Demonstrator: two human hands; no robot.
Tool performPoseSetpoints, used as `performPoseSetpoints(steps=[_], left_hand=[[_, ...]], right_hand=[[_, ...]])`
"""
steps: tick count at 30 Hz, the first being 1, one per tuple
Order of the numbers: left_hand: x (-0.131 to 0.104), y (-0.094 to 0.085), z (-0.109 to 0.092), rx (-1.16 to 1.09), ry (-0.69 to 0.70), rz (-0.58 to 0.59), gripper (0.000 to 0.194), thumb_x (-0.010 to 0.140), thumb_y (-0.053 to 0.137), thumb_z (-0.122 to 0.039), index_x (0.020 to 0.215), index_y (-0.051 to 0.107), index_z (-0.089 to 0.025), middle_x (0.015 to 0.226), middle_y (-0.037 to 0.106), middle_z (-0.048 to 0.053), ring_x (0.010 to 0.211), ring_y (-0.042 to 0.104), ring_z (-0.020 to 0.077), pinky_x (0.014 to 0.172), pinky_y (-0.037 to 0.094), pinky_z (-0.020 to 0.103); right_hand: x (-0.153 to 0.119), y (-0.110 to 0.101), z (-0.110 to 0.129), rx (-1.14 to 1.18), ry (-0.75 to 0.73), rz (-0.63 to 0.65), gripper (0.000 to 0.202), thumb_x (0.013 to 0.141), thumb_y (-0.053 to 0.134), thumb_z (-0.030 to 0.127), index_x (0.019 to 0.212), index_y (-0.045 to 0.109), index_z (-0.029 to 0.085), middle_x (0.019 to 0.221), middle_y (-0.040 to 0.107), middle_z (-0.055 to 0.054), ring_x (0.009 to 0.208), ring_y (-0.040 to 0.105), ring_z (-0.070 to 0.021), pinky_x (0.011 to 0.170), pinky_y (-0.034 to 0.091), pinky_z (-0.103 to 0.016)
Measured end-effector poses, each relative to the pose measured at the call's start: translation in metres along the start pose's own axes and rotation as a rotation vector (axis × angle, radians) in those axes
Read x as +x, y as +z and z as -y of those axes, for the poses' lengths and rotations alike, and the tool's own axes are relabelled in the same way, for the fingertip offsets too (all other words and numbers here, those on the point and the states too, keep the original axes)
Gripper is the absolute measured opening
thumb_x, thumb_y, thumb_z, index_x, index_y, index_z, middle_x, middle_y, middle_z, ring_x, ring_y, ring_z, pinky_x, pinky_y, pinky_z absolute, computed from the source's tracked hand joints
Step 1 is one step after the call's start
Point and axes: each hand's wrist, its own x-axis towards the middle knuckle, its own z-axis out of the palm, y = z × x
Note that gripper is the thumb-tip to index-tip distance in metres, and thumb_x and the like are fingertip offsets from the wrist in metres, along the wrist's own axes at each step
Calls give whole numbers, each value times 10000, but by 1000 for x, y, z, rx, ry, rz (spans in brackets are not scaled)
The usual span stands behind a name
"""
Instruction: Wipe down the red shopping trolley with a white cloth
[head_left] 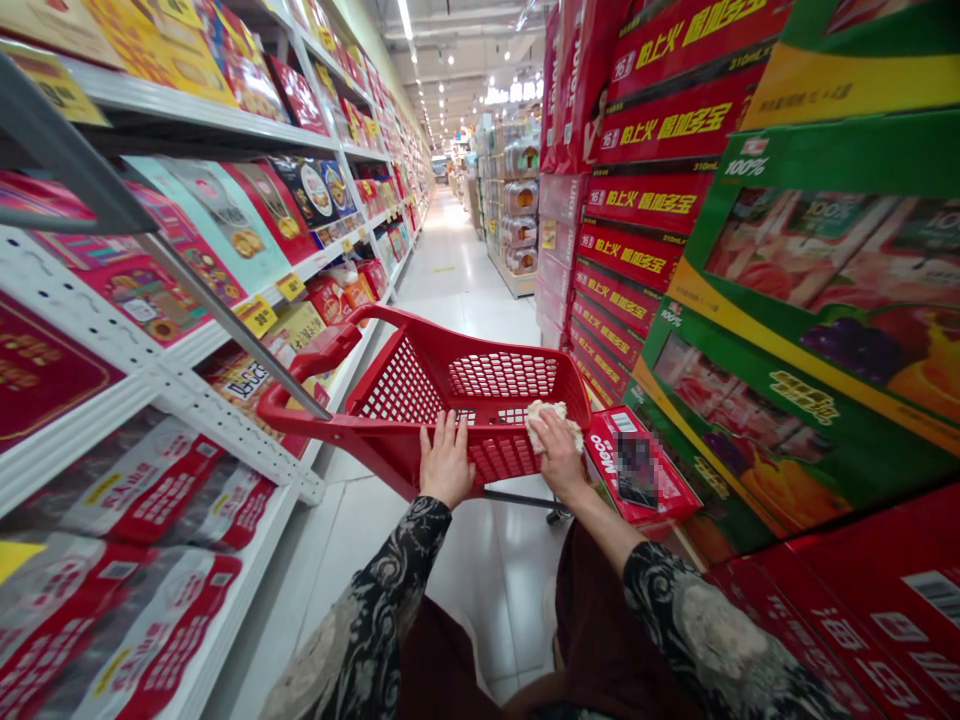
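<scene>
The red shopping cart (pixel 390 432) stretches left to right before me. My left hand (pixel 445 466) lies with fingers extended over its near rim. My right hand (pixel 561 458), the nearer one, is closed on the crumpled white cloth (pixel 535 413) beneath it, toward that rim's right end.

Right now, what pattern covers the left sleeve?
The left sleeve is black with pale swirls and patches, clearest in the head view.

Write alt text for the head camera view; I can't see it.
The right hand holds a pale cloth against a red shopping cart's rim; the left hand rests on that rim. A store aisle runs ahead, with white shelves of packaged goods left and stacked boxes right.
</scene>
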Motion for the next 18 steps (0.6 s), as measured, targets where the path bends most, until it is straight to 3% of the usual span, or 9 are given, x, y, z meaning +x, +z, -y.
performPoseSetpoints(steps=[3, 5, 11, 13, 15, 18], left_hand=[[0, -3, 1, 1, 1, 5, 679, 713, 500, -294, 1338, 326, -93, 1438, 272, 145, 1338, 189, 288, 1084, 96, 518], [-2, -5, 3, 0, 4, 6, 672, 723, 483, -293, 1345, 313, -102, 1442, 266, 133, 1339, 191, 275, 1082, 103, 522], [-8, -9, 10, 33, -30, 11, 660, 741, 451, -294, 1351, 298, -95, 1452, 240, 122, 1350, 160, 270, 1075, 98, 544], [-9, -8, 10, 36, -32, 26, 667, 737, 455, -303, 1351, 300, -91, 1450, 245, 125, 1351, 154, 275, 1074, 105, 546], [-10, -7, 9, 35, -37, 33, 683, 728, 464, -308, 1352, 296, -87, 1452, 238, 125, 1352, 147, 279, 1073, 110, 544], [-10, -6, 7, 36, -36, 38, 702, 714, 471, -295, 1359, 284, -92, 1460, 217, 114, 1354, 137, 277, 1074, 112, 538]], right_hand=[[8, 13, 19, 38, -105, 67, 464, 777, 364, 14, 1155, 565, 193, 1278, 500, -91, 1274, 340, -190, 1043, 298, -425], [8, 11, 16, 39, -131, 84, 468, 779, 367, 13, 1153, 569, 207, 1274, 507, -82, 1270, 347, -185, 1040, 300, -419], [-8, -28, -42, -22, 62, -86, 481, 735, 358, 10, 1126, 578, 185, 1287, 483, -94, 1245, 375, -203, 1019, 325, -442], [-11, -35, -50, -26, 119, -115, 509, 712, 349, 2, 1131, 572, 184, 1292, 475, -90, 1245, 375, -203, 1021, 325, -451], [-11, -30, -42, -13, 112, -79, 523, 706, 341, -3, 1142, 566, 182, 1296, 474, -94, 1252, 368, -207, 1021, 320, -459], [-5, -7, -11, 33, 7, 16, 518, 730, 335, -6, 1157, 562, 179, 1303, 476, -100, 1272, 347, -202, 1036, 296, -454]])
